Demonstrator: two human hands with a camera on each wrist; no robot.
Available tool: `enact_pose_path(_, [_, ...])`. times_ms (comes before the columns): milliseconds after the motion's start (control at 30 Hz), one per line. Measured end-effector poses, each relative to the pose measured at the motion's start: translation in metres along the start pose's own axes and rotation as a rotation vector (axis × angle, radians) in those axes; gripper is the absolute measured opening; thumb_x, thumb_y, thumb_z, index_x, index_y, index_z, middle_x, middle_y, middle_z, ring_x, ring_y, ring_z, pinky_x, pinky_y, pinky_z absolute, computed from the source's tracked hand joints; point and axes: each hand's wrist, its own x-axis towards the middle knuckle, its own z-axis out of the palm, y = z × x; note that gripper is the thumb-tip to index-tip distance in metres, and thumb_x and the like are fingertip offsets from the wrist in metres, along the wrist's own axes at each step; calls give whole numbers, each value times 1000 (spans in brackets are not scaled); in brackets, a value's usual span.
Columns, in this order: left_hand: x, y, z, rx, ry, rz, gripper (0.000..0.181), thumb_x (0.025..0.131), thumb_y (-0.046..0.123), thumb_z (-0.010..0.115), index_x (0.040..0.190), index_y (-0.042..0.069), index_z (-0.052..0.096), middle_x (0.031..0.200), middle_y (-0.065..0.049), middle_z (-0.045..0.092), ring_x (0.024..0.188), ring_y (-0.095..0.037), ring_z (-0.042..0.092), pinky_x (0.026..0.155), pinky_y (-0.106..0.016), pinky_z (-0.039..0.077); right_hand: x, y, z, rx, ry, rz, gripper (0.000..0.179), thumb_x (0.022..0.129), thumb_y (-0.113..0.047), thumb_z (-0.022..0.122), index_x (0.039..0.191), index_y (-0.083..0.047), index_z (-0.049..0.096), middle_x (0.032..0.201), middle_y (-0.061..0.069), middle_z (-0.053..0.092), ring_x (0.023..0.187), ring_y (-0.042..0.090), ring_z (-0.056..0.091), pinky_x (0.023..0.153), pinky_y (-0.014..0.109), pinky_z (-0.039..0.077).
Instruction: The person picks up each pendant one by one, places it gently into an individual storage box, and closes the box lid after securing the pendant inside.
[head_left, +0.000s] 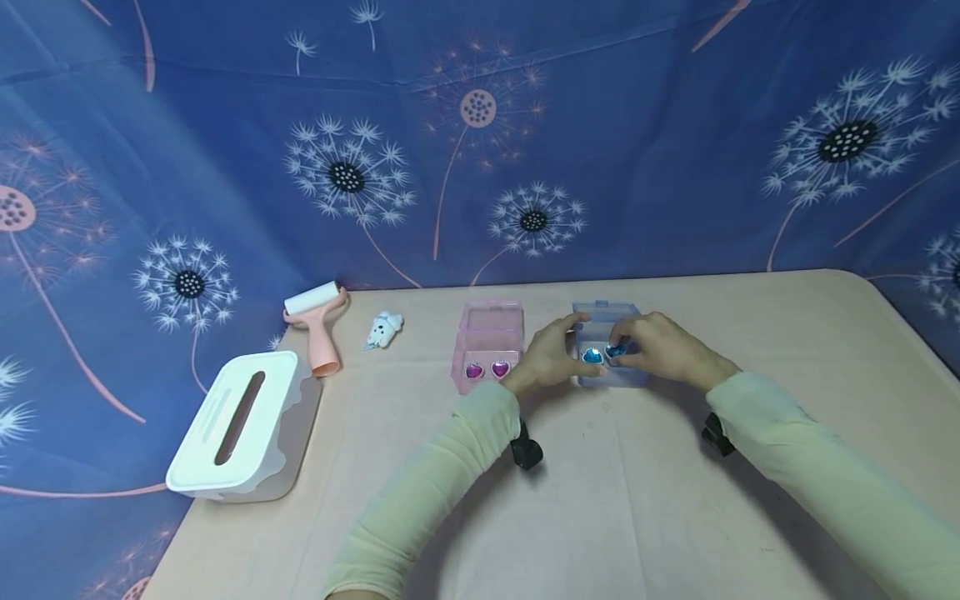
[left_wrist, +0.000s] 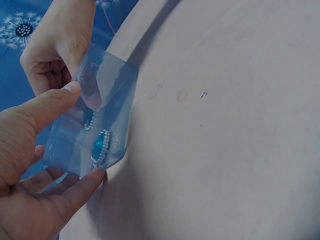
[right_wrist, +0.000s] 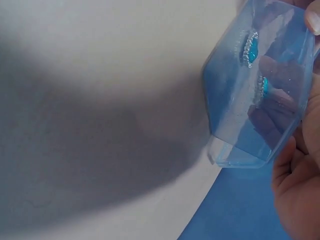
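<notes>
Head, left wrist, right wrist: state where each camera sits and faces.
Head: on the head, facing forward and down at the table; left grip, right grip, sleeves show.
Left wrist: on that wrist, facing the blue box; both grips show.
Right wrist: on that wrist, facing the box; parts of both grips show.
Both wrist views share the box's two blue gems.

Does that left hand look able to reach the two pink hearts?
Probably yes: the pink hearts lie in the open pink box beside the left hand, with no lid over them. The hand would likely need to let go of the blue box first.
</notes>
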Motion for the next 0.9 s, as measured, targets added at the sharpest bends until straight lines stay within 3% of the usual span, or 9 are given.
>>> enact_pose_path(467, [-5, -4, 1, -10, 2, -2, 86, 72, 25, 87, 145, 19, 42, 140, -7, 55, 126, -20, 56, 101, -29, 48, 5, -5, 4, -53, -67, 35, 22, 74, -12, 82, 92, -3, 72, 87, 7, 73, 74, 16, 67, 68, 36, 58])
enact_pose_path(700, [-5, -3, 0, -10, 16, -6, 85, 72, 24, 87, 144, 17, 43, 138, -7, 56, 126, -20, 55, 103, -30, 46, 7, -5, 5, -62, -48, 30, 21, 73, -11, 83, 90, -4, 73, 85, 8, 73, 69, 13, 65, 65, 35, 56])
enact_pose_path(900, [-5, 2, 1, -94, 8, -18, 86, 72, 19, 86, 145, 17, 41, 141, -9, 54, 129, -22, 53, 105, -31, 45, 2, 0, 3, 5, 8, 49, 17, 77, -10, 79, 92, -5, 72, 87, 7, 73, 77, 20, 68, 68, 38, 56])
